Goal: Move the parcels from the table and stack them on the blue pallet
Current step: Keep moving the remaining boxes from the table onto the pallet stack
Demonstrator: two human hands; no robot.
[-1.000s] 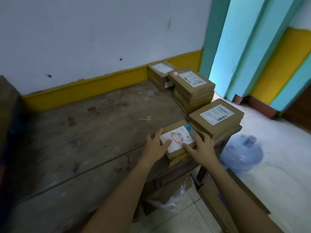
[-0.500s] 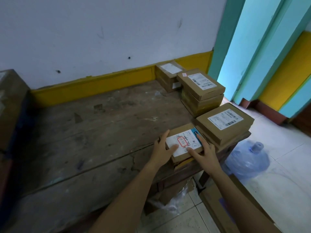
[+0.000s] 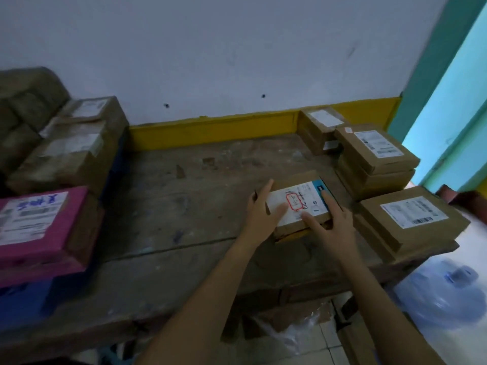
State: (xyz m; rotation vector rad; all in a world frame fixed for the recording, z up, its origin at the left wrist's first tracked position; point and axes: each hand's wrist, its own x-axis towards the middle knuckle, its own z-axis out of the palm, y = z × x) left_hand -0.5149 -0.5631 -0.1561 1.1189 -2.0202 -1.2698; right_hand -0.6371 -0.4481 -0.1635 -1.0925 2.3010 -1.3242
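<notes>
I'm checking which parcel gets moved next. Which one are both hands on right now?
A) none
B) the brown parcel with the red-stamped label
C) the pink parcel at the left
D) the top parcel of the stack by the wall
B: the left hand and right hand both rest on the brown parcel with the red-stamped label.

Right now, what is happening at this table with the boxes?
A person has both hands on one small parcel on the wooden table: the left hand at its left side, the right hand on its top. More brown parcels wait at the right. At the left, a pink parcel lies on a stack.
</notes>
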